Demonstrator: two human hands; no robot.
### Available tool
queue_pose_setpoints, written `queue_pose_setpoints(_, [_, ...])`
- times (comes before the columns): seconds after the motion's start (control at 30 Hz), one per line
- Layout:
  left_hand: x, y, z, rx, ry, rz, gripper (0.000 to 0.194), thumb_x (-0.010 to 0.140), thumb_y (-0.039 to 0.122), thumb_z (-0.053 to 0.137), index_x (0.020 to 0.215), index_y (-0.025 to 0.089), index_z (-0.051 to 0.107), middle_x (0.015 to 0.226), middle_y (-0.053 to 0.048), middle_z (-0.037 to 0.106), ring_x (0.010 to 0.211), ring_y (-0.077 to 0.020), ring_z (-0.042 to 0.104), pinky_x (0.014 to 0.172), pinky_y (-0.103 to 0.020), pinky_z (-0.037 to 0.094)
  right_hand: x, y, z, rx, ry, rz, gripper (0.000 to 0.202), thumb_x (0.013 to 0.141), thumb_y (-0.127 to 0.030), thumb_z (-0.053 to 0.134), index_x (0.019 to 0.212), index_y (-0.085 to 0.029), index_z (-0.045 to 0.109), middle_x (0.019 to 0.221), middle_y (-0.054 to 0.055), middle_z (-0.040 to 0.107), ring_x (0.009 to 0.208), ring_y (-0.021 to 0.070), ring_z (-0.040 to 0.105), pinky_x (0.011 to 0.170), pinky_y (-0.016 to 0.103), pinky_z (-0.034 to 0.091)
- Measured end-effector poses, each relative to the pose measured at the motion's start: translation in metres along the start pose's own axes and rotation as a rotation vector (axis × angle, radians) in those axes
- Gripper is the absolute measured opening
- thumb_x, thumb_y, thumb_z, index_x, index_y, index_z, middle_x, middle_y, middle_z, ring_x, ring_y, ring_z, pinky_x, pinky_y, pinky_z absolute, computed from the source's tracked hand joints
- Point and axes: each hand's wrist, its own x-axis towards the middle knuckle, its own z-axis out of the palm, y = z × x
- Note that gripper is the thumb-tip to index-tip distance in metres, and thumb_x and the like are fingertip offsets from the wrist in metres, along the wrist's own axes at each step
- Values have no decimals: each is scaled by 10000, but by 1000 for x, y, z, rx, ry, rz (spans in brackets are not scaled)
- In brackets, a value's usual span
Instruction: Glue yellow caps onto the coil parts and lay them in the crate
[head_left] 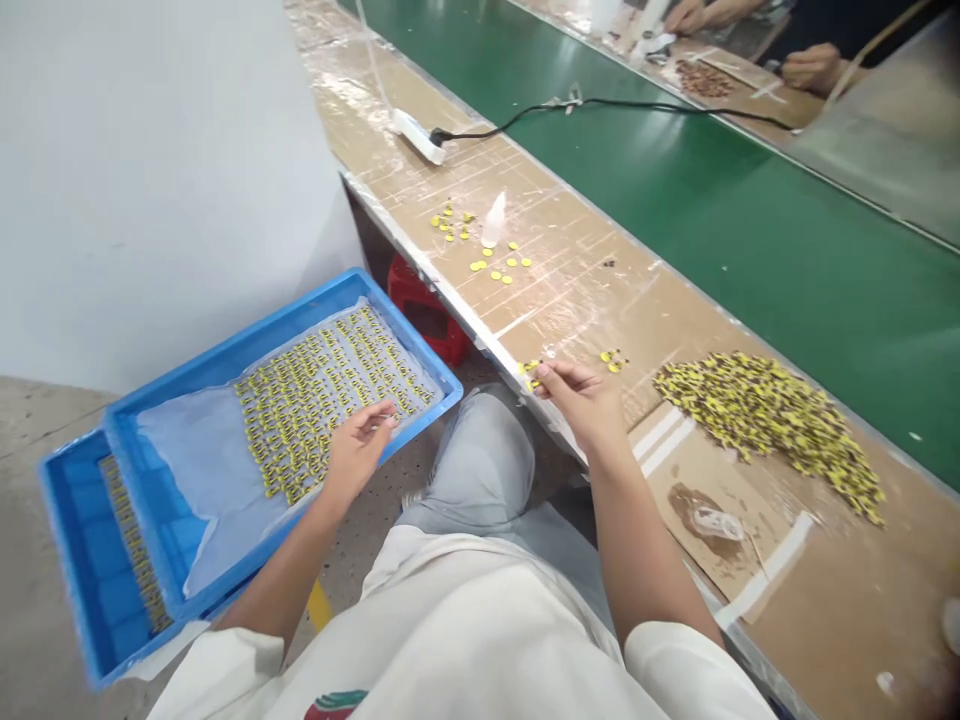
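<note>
My left hand is over the near right part of the upper blue tray, its fingers pinched on something too small to make out. Rows of small yellow and dark pieces lie on a white sheet in that tray. At the table's edge, my right hand has thumb and index finger together beside a few yellow pieces; what it pinches is hidden. Just past it lie several loose yellow pieces. A large heap of yellow and brown pieces sits to the right.
A white bottle stands among yellow discs. Beyond are a power strip, a black cord and a green belt. Another person's hands are across it. Cardboard holds brown residue; a red stool is below.
</note>
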Motion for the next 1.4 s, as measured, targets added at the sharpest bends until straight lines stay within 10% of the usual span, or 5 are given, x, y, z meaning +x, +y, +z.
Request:
queue_pose_setpoints(0.2, [-21, 20, -3, -347, -140, -29, 518, 731, 340, 739, 1209, 185, 613, 1213, -116, 646, 1020, -210, 646, 854, -337, 521, -46, -7, 95, 121, -375, 71, 287, 701, -409, 769, 879, -186, 734, 695, 17, 694, 587, 117, 595, 593, 256, 509])
queue_pose_setpoints(0.63, [-65, -22, -91, -600, 109, -114, 424, 644, 288, 813, 1017, 131, 685, 909, -76, 720, 836, -150, 663, 861, -346, 493, -102, 11, 219, -13, -775, 66, 232, 715, -371, 767, 889, -220, 742, 776, 16, 725, 611, 135, 656, 621, 276, 565])
queue_pose_setpoints(0.93, [-67, -61, -167, -265, 279, -113, 442, 704, 384, 748, 1069, 142, 687, 967, -78, 729, 840, -145, 662, 808, -285, 511, -106, 27, 252, -16, -774, 122, 299, 691, -390, 787, 918, -201, 743, 773, 38, 731, 653, 151, 679, 683, 304, 585])
queue_pose_setpoints(1.1, [-65, -125, -231, 265, 117, -477, 263, 684, 284, 747, 880, 111, 729, 723, -46, 721, 708, -150, 666, 673, -242, 513, -89, 50, 245, -96, -781, 159, 377, 689, -416, 781, 992, -200, 725, 846, 59, 737, 741, 179, 698, 785, 361, 586])
queue_pose_setpoints(1.4, [-45, -179, -231, 503, -9, -746, 276, 872, 355, 588, 1016, 122, 624, 991, -53, 653, 863, -163, 634, 758, -348, 544, -86, 88, 270, -320, -957, 68, 398, 738, -424, 706, 1049, -177, 686, 953, 94, 733, 813, 222, 714, 765, 370, 588])
